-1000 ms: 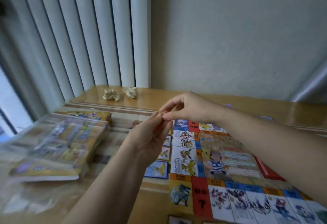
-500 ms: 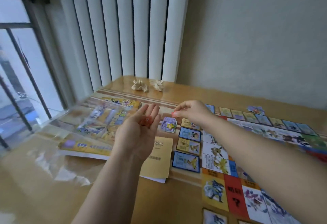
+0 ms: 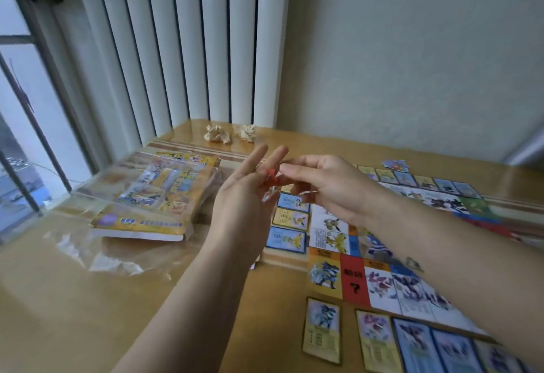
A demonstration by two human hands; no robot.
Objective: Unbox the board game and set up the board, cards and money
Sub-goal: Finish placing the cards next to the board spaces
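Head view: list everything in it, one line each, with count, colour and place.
game board: one, multicoloured, flat on the table, right.
cards: many, blue and yellow, in rows along the board's edges.
game box: one, yellow, on the table, left.
plastic wrap: one, clear, in front of the box.
paper balls: two, beige, far table edge, by the blinds.
small red piece: one, red, between the two hands.
table: one, light wood.
blinds: white, vertical, behind the table.
window: one, far left.
left hand: fingers straight, beside the red piece.
right hand: pinches the red piece.
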